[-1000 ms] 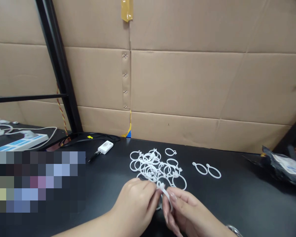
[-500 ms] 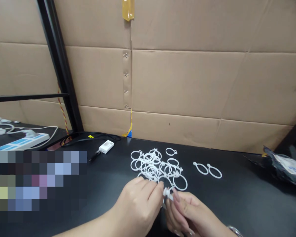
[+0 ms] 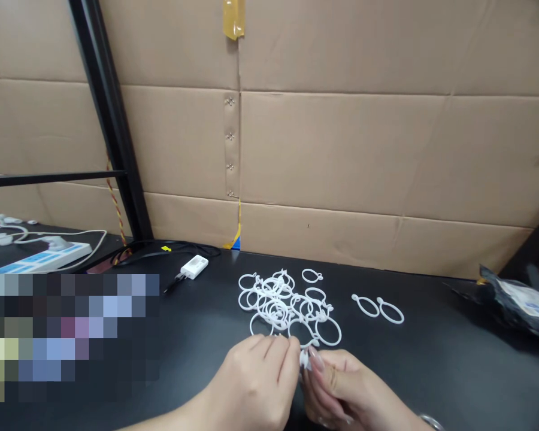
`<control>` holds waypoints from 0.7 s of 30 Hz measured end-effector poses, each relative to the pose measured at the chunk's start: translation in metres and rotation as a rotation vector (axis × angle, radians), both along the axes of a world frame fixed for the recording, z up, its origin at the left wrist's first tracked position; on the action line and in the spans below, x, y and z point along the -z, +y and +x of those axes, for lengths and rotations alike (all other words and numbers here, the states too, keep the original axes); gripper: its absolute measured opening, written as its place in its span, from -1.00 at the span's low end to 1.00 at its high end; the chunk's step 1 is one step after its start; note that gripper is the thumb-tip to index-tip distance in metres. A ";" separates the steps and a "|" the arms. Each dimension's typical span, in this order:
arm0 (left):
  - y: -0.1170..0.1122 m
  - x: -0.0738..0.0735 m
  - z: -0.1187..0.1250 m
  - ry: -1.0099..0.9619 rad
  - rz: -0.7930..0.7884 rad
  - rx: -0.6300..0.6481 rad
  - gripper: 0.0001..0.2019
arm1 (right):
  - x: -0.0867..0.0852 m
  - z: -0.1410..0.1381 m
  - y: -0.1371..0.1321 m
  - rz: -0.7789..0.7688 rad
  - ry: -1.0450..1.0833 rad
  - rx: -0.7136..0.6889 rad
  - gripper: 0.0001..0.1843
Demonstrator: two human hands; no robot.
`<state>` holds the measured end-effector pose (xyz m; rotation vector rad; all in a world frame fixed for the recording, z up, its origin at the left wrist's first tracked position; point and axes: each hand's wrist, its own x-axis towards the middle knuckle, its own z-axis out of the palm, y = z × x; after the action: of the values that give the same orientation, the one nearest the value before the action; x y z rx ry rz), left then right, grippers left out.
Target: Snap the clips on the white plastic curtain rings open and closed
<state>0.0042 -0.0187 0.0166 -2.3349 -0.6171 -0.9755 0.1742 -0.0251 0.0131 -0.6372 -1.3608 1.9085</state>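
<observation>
Close together at the bottom middle, my two hands meet around a small white plastic clip. My left hand is closed with its back to the camera, its fingertips at the clip's left side and its thumb hidden. On the other side, thumb and fingers of my right hand pinch the clip. Much of the piece is covered by my fingers. Just beyond my hands lies a loose pile of white plastic rings, each with a small eyelet. Two similar rings lie apart on the right.
All this is on a black table against a cardboard wall. A white plug adapter and black cable lie behind left. A power strip sits at far left, a black plastic bag at far right. A blurred patch covers the lower left.
My hands have come closer together and slightly lower, so less of the white clip shows. More of the front rings is uncovered. The pile and two separate rings stay put.
</observation>
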 end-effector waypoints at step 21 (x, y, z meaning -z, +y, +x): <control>0.007 0.008 0.005 -0.270 -0.421 0.049 -0.74 | 0.007 -0.009 0.002 -0.116 0.100 0.118 -0.48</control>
<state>0.0090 -0.0119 0.0082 -2.6072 -0.9544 -1.3007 0.1652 -0.0230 0.0063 -0.6544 -1.1324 1.9074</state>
